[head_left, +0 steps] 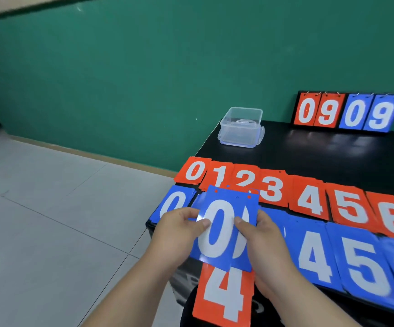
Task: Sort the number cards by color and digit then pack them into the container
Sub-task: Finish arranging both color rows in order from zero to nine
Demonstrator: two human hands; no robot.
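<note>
A green wall (120,79) and a grey tiled floor (49,208) lie behind a black counter (309,152). On it run a row of red piles (271,190), 0 to 6, and in front of it a row of blue piles (361,263).

Sorting looks to be the step in hand; nothing is packed yet. The clear container (240,127) sits at the counter's far left corner, well apart from the cards, near a scoreboard (347,112) reading 0909.

The left hand (179,232) pinches a blue 0 card (217,230), thumb on its face. The right hand (262,234) pinches a second blue 0 card (242,258) fanned out behind the first. A red 4 card (224,298) shows beneath both.

Next, the zeros likely go onto the blue 0 pile (172,201) just left of the hands, which calls for sliding them free of the red 4 card, which belongs on the red 4 pile (309,199).
</note>
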